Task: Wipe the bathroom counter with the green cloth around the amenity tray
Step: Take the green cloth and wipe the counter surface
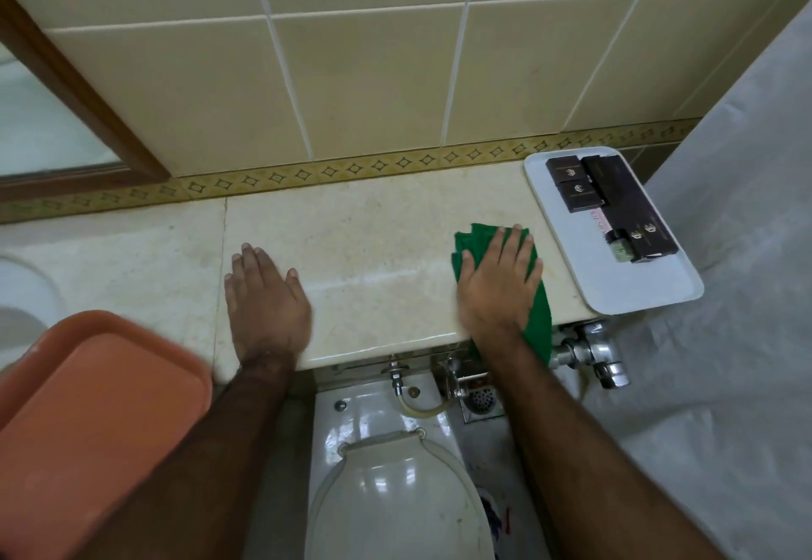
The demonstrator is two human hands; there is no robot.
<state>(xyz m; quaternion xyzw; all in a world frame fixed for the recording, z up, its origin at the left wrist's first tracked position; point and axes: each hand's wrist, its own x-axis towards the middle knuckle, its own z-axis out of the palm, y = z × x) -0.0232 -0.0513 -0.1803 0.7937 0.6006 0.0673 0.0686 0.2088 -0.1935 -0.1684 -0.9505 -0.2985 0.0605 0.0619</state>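
Note:
The cream marble counter (373, 247) runs along the tiled wall. My right hand (498, 278) presses flat on the green cloth (472, 238) near the counter's right end; part of the cloth hangs over the front edge. Just right of the cloth lies the white amenity tray (659, 291) with several dark boxes (584, 183) and a small bottle on it. A narrow strip of counter separates cloth and tray. My left hand (263, 300) rests palm down on the bare counter at the middle, fingers spread, holding nothing.
An orange tray (88, 419) sits at the lower left. A white sink rim (30, 278) shows at the far left. Below the counter are a toilet (395, 485), a chrome valve (589, 353) and a floor drain. A white curtain (725, 339) hangs at the right.

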